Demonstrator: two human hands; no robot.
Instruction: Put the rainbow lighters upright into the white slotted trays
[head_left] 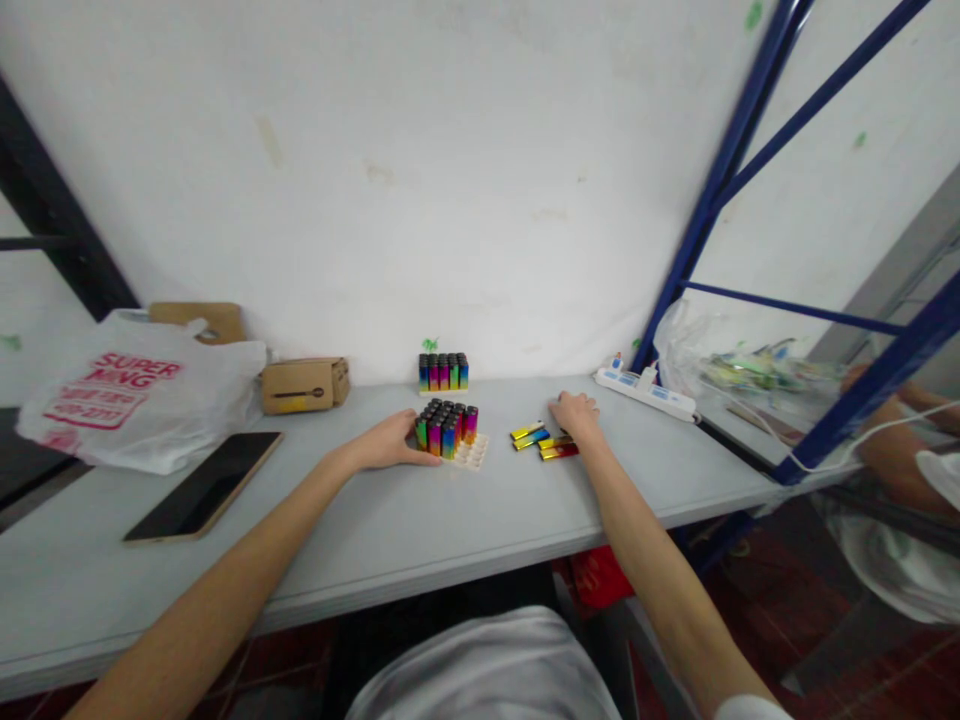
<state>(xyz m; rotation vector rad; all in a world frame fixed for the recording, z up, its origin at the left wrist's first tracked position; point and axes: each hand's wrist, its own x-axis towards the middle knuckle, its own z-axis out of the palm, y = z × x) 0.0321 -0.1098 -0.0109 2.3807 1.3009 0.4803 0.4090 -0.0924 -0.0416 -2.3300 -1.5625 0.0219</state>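
My left hand point(391, 440) is wrapped round the left side of a white tray with holes point(472, 452), thumb in front. Upright in this tray stand several shiny rainbow-coloured lighters point(448, 430) with black tops; holes along its right side are bare. To the right, several loose lighters point(531, 438) in yellow, blue and red lie flat on the table. Just beyond their right end is my right hand point(577, 412), its fingers curled downward. What those fingers hold, if anything, is hidden.
A second block of lighters point(443, 372) stands by the wall. On the left are a phone point(206, 487), a small cardboard box point(304, 386) and a white plastic bag point(142, 390). A power strip point(646, 392) and blue rack post point(712, 210) bound the right. Another person's arm point(889, 440) shows far right.
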